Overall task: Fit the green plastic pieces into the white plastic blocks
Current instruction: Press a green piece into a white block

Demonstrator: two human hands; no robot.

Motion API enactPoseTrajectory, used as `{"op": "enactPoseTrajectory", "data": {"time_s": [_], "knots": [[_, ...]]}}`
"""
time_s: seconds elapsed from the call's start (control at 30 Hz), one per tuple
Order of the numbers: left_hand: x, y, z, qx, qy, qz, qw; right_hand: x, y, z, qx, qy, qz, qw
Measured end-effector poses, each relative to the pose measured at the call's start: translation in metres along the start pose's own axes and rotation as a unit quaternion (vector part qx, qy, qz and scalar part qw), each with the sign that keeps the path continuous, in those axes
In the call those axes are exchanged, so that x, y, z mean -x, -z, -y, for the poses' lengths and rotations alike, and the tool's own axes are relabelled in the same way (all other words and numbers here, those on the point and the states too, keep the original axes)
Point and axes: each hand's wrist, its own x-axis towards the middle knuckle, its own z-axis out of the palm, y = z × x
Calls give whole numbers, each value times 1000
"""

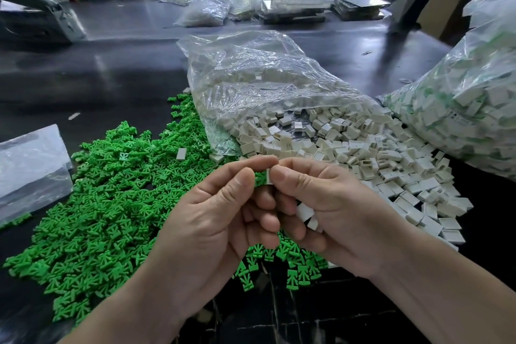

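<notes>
The clear bag [251, 72] at the middle of the bench [117, 72] spills white blocks [363, 153]. A second bag [474, 98] at its right edge holds more, flecked green. Your left hand [212, 220] and right hand [332, 204] pinch a green piece [260, 179] and a white block [269, 178] together above the green heap [97, 204].

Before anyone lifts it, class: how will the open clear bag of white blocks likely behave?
The clear bag is thin crumpled film, so probably floppy. Its mouth lies open with white blocks spilled out, so lifting would likely pour more.
</notes>
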Motion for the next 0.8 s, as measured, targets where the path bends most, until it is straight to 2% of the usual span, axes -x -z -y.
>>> {"op": "enactPoseTrajectory", "data": {"time_s": [0.33,0.63,0.8], "knots": [[-1,4,0,13,42,8,999,-1,4,3,39,-41,2,998],[0,-2,9,-2,-38,1,999,0,-3,2,-12,-21,20,1000],[-1,-2,9,30,-29,32,999,4,-3,4,11,6,25,1000]]}}
